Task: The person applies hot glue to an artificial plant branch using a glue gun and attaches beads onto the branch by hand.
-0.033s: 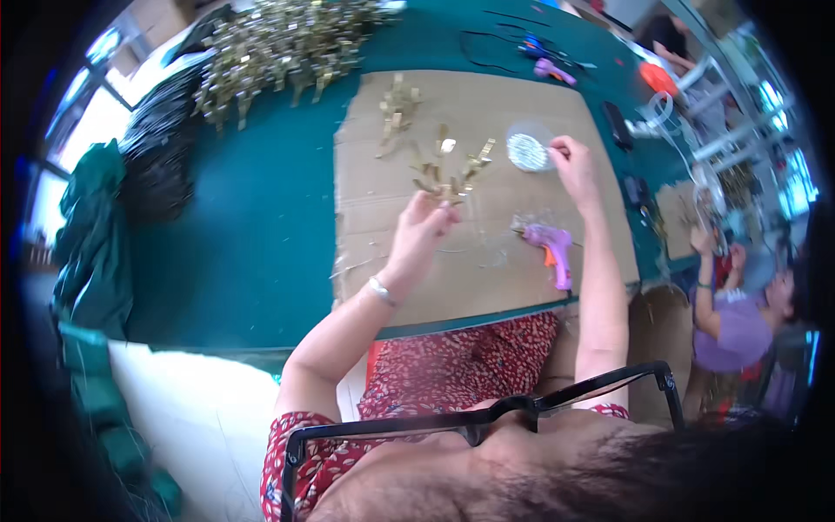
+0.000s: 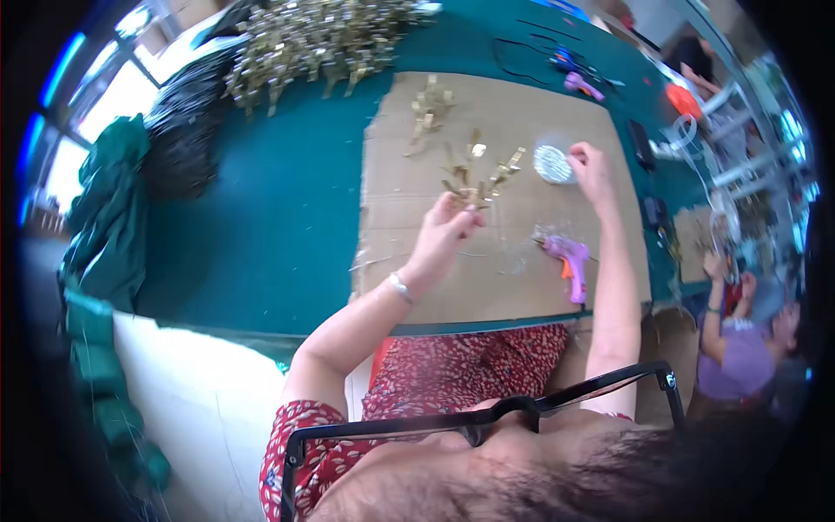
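My left hand (image 2: 448, 228) is closed on the base of a gold branched ornament (image 2: 474, 187), whose shiny strips fan out above the fingers. Over at the right, my right hand (image 2: 594, 172) has its fingertips pinched at the edge of a round clear dish (image 2: 553, 163) full of small silvery pieces. What sits between those fingertips, if anything, is too small to make out. A purple glue gun (image 2: 572, 265) with an orange trigger lies below the dish. Another gold ornament (image 2: 430, 109) rests farther back on the cardboard sheet (image 2: 409, 291).
A large heap of gold ornaments (image 2: 322, 39) covers the far left of the green table (image 2: 261, 235), beside a black plastic bag (image 2: 183, 130). At the far right are a second purple glue gun (image 2: 583, 85), cords and a black box (image 2: 641, 143). A co-worker (image 2: 739, 352) in purple sits at right.
The whole view has shifted, so the table and both hands appear farther right. Relative to the cardboard, hands, ornament and dish look nearly unchanged.
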Demonstrator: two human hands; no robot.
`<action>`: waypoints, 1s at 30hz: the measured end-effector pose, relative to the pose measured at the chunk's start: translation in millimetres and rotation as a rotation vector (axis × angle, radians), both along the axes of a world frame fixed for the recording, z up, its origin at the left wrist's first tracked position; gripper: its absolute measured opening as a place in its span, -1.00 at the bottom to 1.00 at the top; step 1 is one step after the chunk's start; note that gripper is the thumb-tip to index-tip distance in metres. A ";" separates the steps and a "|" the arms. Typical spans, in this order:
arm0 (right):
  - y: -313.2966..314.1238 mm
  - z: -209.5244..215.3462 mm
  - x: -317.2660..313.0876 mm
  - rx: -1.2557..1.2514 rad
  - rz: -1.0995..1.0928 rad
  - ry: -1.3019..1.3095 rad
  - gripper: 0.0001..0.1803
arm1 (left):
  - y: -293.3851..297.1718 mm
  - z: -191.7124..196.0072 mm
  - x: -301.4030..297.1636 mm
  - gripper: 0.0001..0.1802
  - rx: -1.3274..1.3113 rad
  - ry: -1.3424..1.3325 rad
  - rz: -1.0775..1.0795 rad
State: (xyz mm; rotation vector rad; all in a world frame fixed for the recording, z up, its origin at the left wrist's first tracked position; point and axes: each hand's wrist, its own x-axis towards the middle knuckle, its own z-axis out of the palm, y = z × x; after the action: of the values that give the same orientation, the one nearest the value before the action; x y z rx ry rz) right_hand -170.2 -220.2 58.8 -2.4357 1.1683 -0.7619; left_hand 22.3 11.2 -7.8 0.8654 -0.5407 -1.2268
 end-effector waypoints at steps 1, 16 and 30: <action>-14.7 -6.6 9.5 -0.015 0.035 0.098 -0.83 | 0.9 -0.7 0.2 -0.75 0.004 -0.017 0.007; -29.6 -27.8 4.2 -0.020 0.048 0.000 -0.83 | -2.1 1.6 -2.5 -0.78 -0.021 -0.037 -0.016; 170.4 -27.5 -12.5 1.291 0.416 -1.342 -0.82 | 10.5 2.9 -21.6 -0.69 -0.060 0.088 -0.129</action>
State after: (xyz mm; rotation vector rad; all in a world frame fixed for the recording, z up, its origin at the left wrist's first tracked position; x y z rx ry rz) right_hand -182.8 -49.8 31.3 -0.6786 0.2893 -0.8203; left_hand 0.7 21.7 -4.9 0.7316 -0.5660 -1.3531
